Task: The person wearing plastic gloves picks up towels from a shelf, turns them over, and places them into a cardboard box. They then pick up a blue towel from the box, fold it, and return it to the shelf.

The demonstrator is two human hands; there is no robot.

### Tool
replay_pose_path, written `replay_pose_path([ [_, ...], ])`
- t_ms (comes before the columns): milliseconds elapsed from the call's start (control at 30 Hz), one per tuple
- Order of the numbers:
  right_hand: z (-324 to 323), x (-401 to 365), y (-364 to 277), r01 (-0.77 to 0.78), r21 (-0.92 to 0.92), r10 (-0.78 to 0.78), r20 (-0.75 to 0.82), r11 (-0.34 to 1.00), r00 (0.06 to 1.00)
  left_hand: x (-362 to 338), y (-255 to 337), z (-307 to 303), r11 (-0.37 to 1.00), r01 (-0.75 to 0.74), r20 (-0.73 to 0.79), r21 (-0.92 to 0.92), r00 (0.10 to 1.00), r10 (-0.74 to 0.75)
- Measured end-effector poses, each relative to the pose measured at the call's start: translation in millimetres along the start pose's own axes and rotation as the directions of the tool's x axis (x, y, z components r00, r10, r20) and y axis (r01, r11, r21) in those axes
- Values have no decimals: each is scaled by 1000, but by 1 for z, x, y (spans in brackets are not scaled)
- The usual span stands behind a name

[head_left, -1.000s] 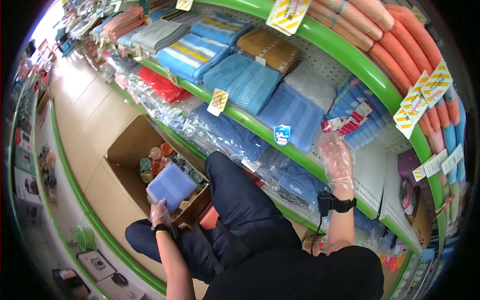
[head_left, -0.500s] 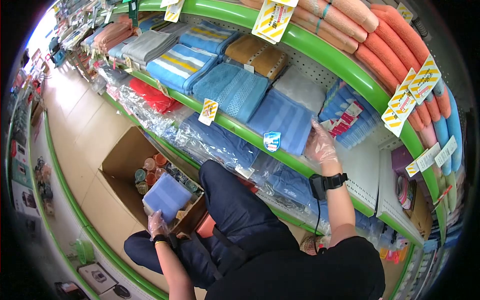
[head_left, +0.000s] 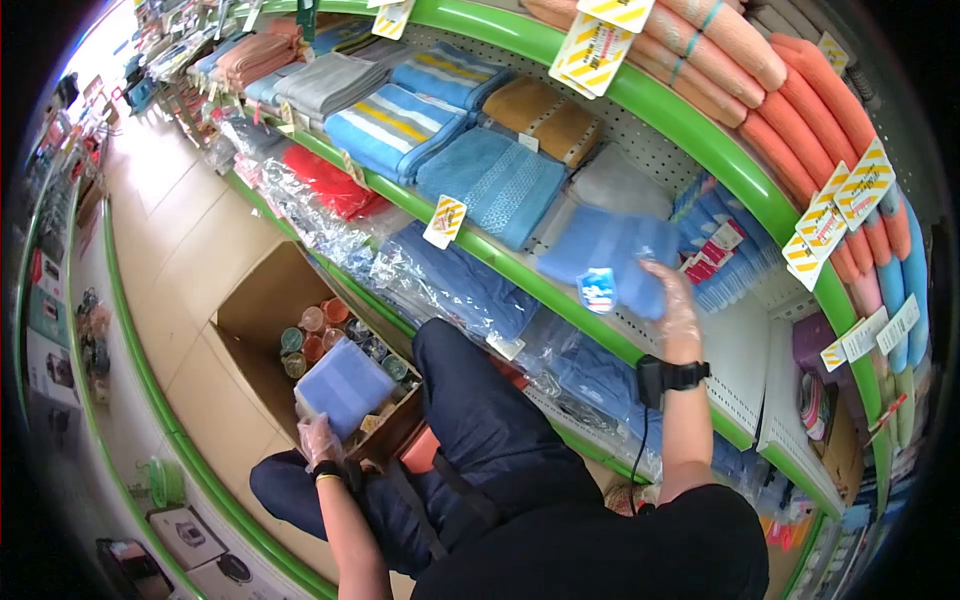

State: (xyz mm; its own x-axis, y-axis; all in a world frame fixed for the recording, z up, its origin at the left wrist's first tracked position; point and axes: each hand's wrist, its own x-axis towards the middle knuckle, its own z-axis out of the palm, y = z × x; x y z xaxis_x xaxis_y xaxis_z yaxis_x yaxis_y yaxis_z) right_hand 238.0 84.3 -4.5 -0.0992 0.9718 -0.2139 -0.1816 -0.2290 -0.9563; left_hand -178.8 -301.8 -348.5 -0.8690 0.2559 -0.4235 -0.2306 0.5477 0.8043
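My right hand (head_left: 675,308), in a clear plastic glove, grips the right edge of a folded blue towel (head_left: 608,245) at the middle shelf. A blue-and-white label (head_left: 598,290) shows on that towel's front; the towel is slightly blurred. Down at the left, my gloved left hand (head_left: 318,440) is closed on the near corner of another folded blue towel (head_left: 345,385). This second towel lies over the open cardboard box (head_left: 262,300), with several lidded jars (head_left: 312,320) beside it. A folded teal towel (head_left: 492,180) lies left of the right hand's towel.
Striped towels (head_left: 395,125), a brown towel (head_left: 545,115) and a grey towel (head_left: 625,180) lie on the same shelf. Green shelf edging (head_left: 660,90) and hanging price tags (head_left: 595,55) are above. Plastic-wrapped goods (head_left: 450,275) fill the lower shelf. My bent knee (head_left: 460,365) is beside the box.
The right hand's towel has shifted away from the teal towel, opening a gap, and its shape has changed. My left hand stays on its towel. The whole view has moved slightly.
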Motion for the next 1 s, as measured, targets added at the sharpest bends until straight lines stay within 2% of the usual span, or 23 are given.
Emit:
replay_pose_path([
  [67,-22,-3,-12,210,-42,-208,49,977,977,-27,38,1,905,-105,-260,-413,966,-7],
  [100,-30,-5,-14,299,-67,-294,73,952,953,-27,45,-3,905,-105,-267,-412,964,-10],
  [167,-6,-46,-33,276,-5,-275,92,961,957,-25,54,-11,930,-361,-281,-64,901,330],
  [200,10,-66,-41,254,52,-258,108,966,960,-22,68,-8,906,-415,-198,-88,898,392],
  [233,26,-77,-42,241,54,-246,120,969,962,-27,76,-7,934,-219,8,-282,973,230],
  [300,52,-92,-36,49,145,-110,447,988,888,-93,139,7,708,-13,241,-706,936,258],
  [333,35,-79,8,79,121,-111,290,990,951,-113,161,11,585,226,455,-779,846,279],
  [367,42,-70,30,-37,-14,40,427,999,903,-135,174,13,510,417,621,-753,706,340],
  [433,80,-75,66,-207,-190,281,607,960,743,-164,189,19,402,600,696,-692,406,592],
  [467,103,-82,83,-275,-223,352,668,935,656,-174,184,20,393,561,669,-729,461,583],
  [500,104,-73,124,-468,-305,538,665,829,518,-180,175,20,388,521,643,-760,511,571],
  [533,108,-71,151,-523,-364,605,677,771,420,-182,164,17,379,505,626,-776,538,564],
  [567,112,-74,168,-568,-424,663,677,705,318,-184,152,15,533,410,651,-740,635,416],
  [600,120,-80,173,-567,-437,667,685,698,293,-185,148,10,675,330,634,-660,726,265],
  [633,128,-84,177,-575,-449,665,708,684,239,-186,145,4,672,318,617,-669,742,263],
  [700,142,-90,183,-586,-466,664,727,663,173,-188,138,-14,808,285,654,-515,741,155],
  [733,149,-90,184,-584,-517,695,710,626,117,-180,131,-22,883,139,632,-448,748,203],
  [767,157,-89,185,-577,-564,721,690,591,63,-164,115,-30,931,-271,591,-244,720,364],
  [833,179,-83,206,-519,-595,727,681,614,80,-179,174,-48,916,-112,491,-384,816,306],
  [867,193,-81,216,-541,-525,677,726,656,117,-150,148,-38,830,21,440,-557,855,274],
  [900,201,-76,230,-560,-452,624,765,694,156,-133,144,-36,822,-35,376,-568,878,296],
  [967,209,-47,301,-509,-226,431,840,831,330,-109,148,-34,788,-15,284,-615,929,239],
  [1000,214,-54,288,-365,-298,440,797,882,413,-94,141,-30,788,-23,281,-616,927,247],
])
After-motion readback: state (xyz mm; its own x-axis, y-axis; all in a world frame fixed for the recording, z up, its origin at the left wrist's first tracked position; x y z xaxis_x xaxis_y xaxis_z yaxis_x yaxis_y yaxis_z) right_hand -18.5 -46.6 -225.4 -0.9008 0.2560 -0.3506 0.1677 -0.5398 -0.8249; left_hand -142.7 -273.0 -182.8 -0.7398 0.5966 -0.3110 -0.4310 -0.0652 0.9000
